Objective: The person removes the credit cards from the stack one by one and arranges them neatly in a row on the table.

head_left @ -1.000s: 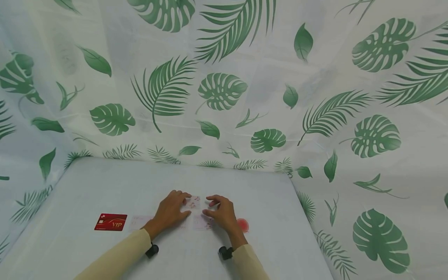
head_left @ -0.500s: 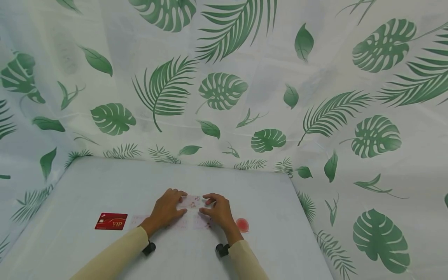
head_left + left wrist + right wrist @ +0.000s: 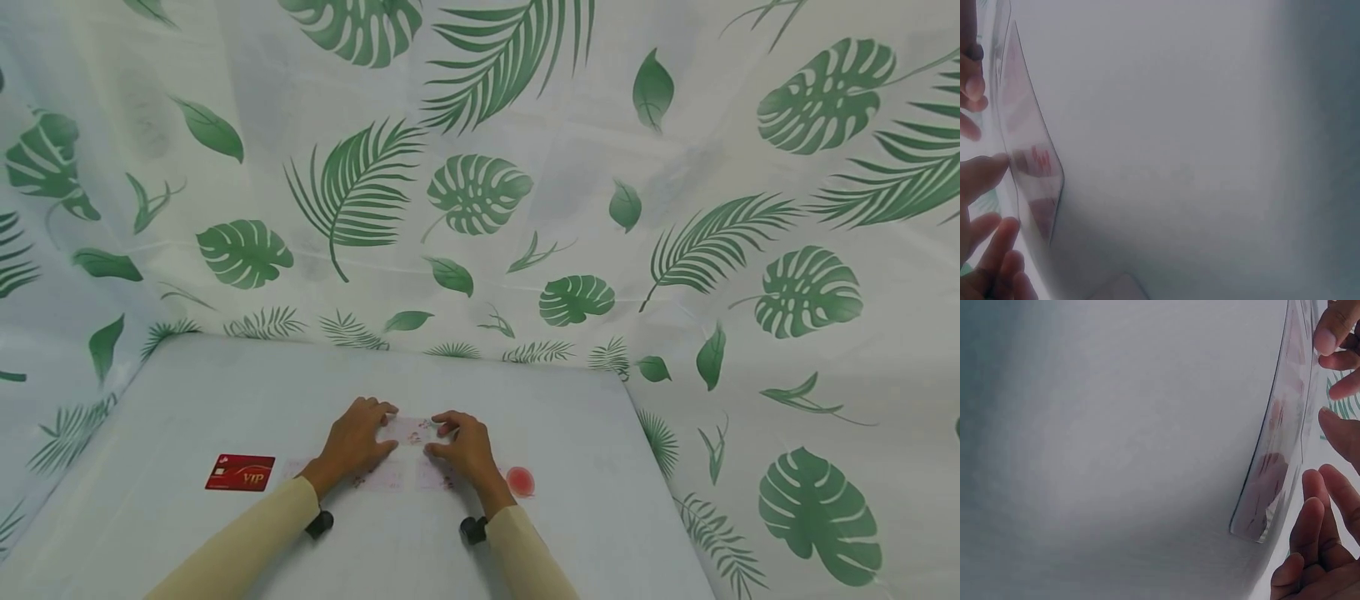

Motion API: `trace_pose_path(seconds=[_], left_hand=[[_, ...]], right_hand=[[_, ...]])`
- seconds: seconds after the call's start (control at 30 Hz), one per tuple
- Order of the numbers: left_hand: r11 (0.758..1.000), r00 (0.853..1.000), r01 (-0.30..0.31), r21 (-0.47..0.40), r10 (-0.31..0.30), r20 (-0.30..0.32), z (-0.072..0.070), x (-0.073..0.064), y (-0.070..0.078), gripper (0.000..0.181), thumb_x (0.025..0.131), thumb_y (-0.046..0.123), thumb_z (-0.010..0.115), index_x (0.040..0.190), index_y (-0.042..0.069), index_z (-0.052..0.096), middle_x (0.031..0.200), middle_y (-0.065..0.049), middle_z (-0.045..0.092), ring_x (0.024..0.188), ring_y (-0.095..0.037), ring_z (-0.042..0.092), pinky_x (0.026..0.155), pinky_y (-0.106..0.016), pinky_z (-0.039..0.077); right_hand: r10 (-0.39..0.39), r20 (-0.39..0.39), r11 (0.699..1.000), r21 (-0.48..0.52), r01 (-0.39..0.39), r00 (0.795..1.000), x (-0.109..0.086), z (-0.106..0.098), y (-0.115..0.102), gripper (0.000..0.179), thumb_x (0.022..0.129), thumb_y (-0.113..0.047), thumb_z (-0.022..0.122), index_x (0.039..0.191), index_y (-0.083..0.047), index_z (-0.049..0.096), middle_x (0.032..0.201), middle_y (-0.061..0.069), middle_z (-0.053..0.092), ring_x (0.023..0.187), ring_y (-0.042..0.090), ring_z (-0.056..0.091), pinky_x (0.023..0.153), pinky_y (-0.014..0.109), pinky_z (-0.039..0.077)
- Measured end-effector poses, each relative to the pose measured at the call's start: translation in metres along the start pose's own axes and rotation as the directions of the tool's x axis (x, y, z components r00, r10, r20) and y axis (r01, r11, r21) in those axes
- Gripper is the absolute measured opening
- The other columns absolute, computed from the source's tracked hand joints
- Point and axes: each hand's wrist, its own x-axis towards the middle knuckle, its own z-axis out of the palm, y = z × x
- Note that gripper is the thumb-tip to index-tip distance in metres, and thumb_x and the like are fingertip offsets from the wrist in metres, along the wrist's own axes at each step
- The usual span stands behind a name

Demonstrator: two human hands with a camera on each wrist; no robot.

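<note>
Between both hands a clear card with pink print and small red flowers lies on the white table. My left hand has its thumb and index fingertip apart, near the lower and upper edges of the card's left end. At the opposite end, my right hand spreads thumb and fingers in the same way, loosely curved. Two more pink-printed clear cards, one at left and one at right, lie just in front. In the left wrist view, the thumb overlaps a clear edge behind the near card.
A red VIP card lies to the left, beside a faint pink-printed card partly covered by the left wrist. Right of the right wrist is a round red disc. A leaf-printed white curtain encloses the table.
Both hands have shifted slightly left along the flowered card, showing more of its left part. The right fingers now reach its right end. The cards stay put.
</note>
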Motion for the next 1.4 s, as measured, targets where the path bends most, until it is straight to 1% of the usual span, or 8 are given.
trace_pose_path(seconds=[0.2,0.37,0.5,0.73,0.93,1.03,1.17,1.4], left_hand=[[1.000,1.000,0.009,0.009,-0.009,0.009,0.000,0.004,-0.003,0.049,0.075,0.033,0.087,0.116,0.015,0.069,0.089,0.002,0.059,0.085,-0.014,0.047,0.071,-0.034,0.046],[1.000,0.999,0.004,-0.005,-0.003,0.052,-0.002,0.006,-0.004,0.042,0.076,0.033,0.086,0.109,0.015,0.069,0.089,0.000,0.056,0.085,-0.016,0.045,0.072,-0.035,0.044],[1.000,0.997,0.006,-0.019,-0.004,0.074,-0.003,0.008,-0.004,0.042,0.076,0.032,0.086,0.109,0.016,0.068,0.091,-0.001,0.057,0.085,-0.016,0.045,0.073,-0.035,0.044],[1.000,0.992,0.010,-0.024,-0.007,0.123,0.000,0.013,-0.010,0.043,0.077,0.034,0.086,0.111,0.017,0.065,0.095,0.000,0.057,0.088,-0.016,0.047,0.074,-0.034,0.044],[0.999,0.990,0.020,-0.048,-0.013,0.139,-0.003,0.013,-0.010,0.038,0.075,0.030,0.088,0.100,0.017,0.062,0.091,0.000,0.051,0.087,-0.018,0.044,0.073,-0.034,0.043],[0.999,0.989,0.018,-0.038,-0.012,0.149,-0.002,0.013,-0.009,0.039,0.076,0.030,0.087,0.102,0.018,0.062,0.092,0.002,0.050,0.088,-0.017,0.044,0.073,-0.034,0.043],[1.000,0.990,0.009,-0.028,-0.005,0.142,0.000,0.015,-0.008,0.045,0.076,0.031,0.087,0.110,0.018,0.062,0.094,0.002,0.053,0.089,-0.017,0.046,0.071,-0.034,0.044],[0.999,0.983,0.028,-0.023,-0.023,0.184,-0.003,0.019,-0.008,0.045,0.076,0.030,0.087,0.109,0.017,0.060,0.094,0.000,0.050,0.090,-0.020,0.045,0.075,-0.037,0.044]], right_hand=[[0.016,0.009,1.000,-0.006,-0.016,1.000,0.003,0.002,-0.002,0.046,0.072,-0.017,0.088,0.116,-0.020,0.071,0.093,-0.002,0.069,0.079,0.012,0.053,0.074,0.028,0.044],[0.003,0.015,1.000,-0.009,-0.003,1.000,0.006,0.004,-0.002,0.046,0.072,-0.018,0.089,0.115,-0.019,0.072,0.093,0.001,0.070,0.077,0.011,0.051,0.072,0.027,0.042],[-0.011,0.015,1.000,-0.020,0.012,1.000,0.007,0.006,-0.002,0.046,0.071,-0.018,0.089,0.114,-0.020,0.072,0.092,0.001,0.070,0.076,0.011,0.051,0.071,0.026,0.041],[-0.001,0.018,1.000,-0.023,0.001,1.000,0.008,0.007,-0.003,0.046,0.072,-0.019,0.090,0.114,-0.021,0.072,0.090,-0.001,0.069,0.080,0.011,0.052,0.078,0.029,0.043],[0.018,0.024,0.999,-0.041,-0.017,1.000,0.010,0.008,-0.006,0.046,0.072,-0.020,0.089,0.115,-0.021,0.072,0.088,-0.003,0.068,0.076,0.011,0.051,0.076,0.028,0.043],[0.015,0.027,0.999,-0.051,-0.014,1.000,0.011,0.008,-0.006,0.047,0.073,-0.020,0.089,0.116,-0.020,0.072,0.088,-0.002,0.068,0.076,0.012,0.051,0.075,0.029,0.043],[-0.002,0.025,0.998,-0.065,0.004,1.000,0.013,0.008,-0.005,0.047,0.072,-0.020,0.089,0.116,-0.018,0.072,0.088,-0.001,0.068,0.077,0.013,0.051,0.076,0.029,0.042],[-0.002,0.029,0.997,-0.076,0.005,1.000,0.013,0.010,-0.005,0.048,0.072,-0.022,0.089,0.117,-0.019,0.072,0.088,-0.003,0.067,0.078,0.011,0.051,0.077,0.029,0.042]])
